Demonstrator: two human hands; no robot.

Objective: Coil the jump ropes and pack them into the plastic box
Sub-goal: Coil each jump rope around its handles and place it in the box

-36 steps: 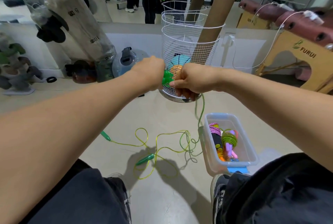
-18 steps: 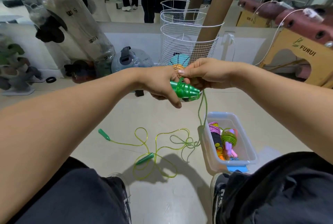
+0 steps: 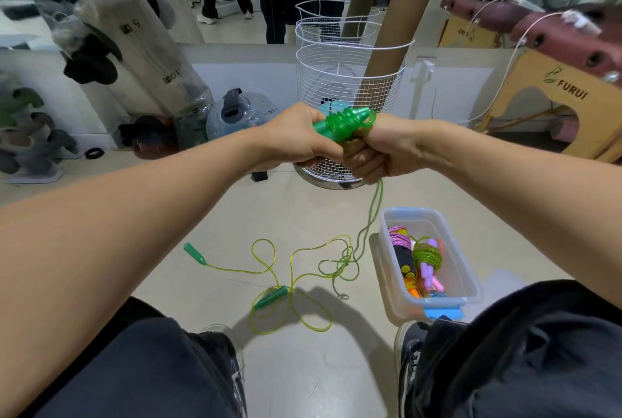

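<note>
two green handles (image 3: 340, 123), wound round with dark green rope, are gripped by the left hand (image 3: 296, 138); the rope's free length (image 3: 372, 212) is held in the curled fingers of the right hand (image 3: 377, 148) and trails to the floor. a yellow-green jump rope (image 3: 279, 269) lies loose on the floor beside the plastic box (image 3: 468, 269), in which coiled ropes (image 3: 420, 259) are already packed.
</note>
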